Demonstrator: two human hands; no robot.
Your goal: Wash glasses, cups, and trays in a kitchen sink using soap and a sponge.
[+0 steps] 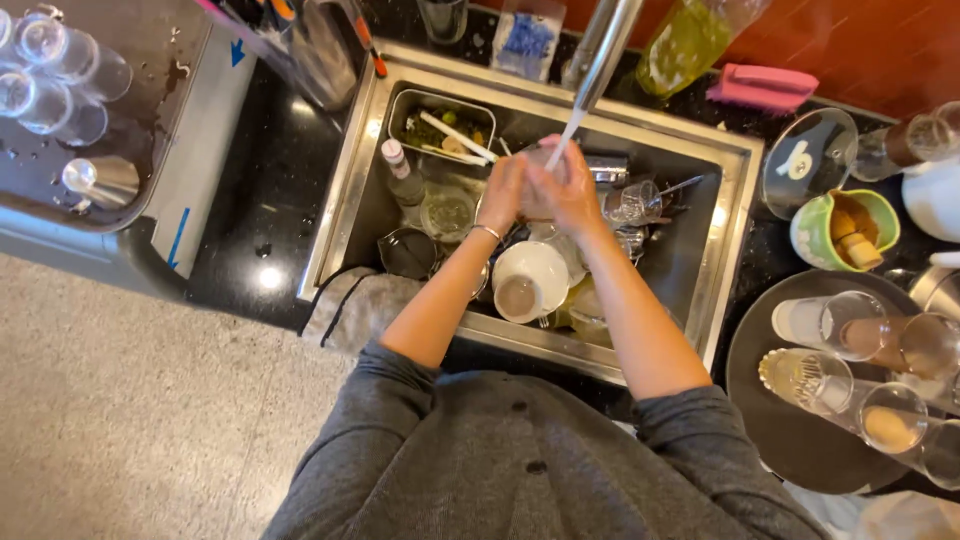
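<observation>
We have a clear glass (545, 157) pressed between both hands under the faucet (600, 50) stream, over the far middle of the sink (735, 215). Our left hand (502, 195) cups its left side and our right hand (565, 190) wraps its right. We'd best grip firmly, keeping it above the white cup (528, 283) and the piled glassware (635, 205).

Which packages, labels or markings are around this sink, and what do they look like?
Clear bag: behind the sink, blue contents.
Small bottle: in the sink's left part, white cap, pale label.
Blue arrow markings: grey rack edge, left of the sink.
Glass lid: right counter, white sticker.
</observation>
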